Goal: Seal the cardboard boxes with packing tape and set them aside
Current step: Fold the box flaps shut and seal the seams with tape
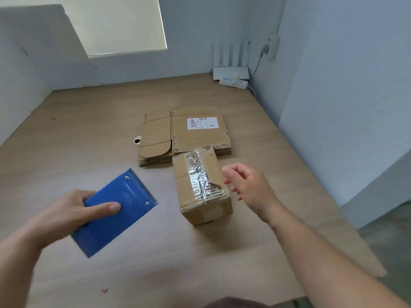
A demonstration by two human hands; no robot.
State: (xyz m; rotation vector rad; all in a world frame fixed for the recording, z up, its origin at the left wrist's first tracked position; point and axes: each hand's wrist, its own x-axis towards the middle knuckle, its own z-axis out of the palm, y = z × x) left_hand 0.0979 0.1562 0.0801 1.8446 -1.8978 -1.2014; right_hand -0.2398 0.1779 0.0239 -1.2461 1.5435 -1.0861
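My left hand (66, 216) is nearest to me, at the left, and it grips the blue tape dispenser (115, 210). My thumb lies flat on its broad blue face and my other fingers are curled round its far left edge. The toothed cutting edge of the dispenser points away from me and to the right, above the table (77, 134). I cannot see the tape roll itself.

My right hand (246, 185) is at the right, with the fingers loosely curled and nothing between them. Its fingertips are just beside the right edge of the small cardboard box (201, 185); I cannot tell whether they touch it.

This box stands closed on the wooden table, between my two hands and a little farther than them. A wrinkled strip of clear tape (200, 176) runs along its top and down over the near end.

Just behind the box lies a stack of flattened cardboard boxes (178, 134), and the far end of the box touches or overlaps its near edge. The top sheet carries a white shipping label (202, 123). A round hole (137, 141) in the table shows at the left side of the stack.

Far back in the right corner stand a white router (231, 72) and a power strip (233, 82), against the wall. At the far left a white board (55, 52) leans against the wall.
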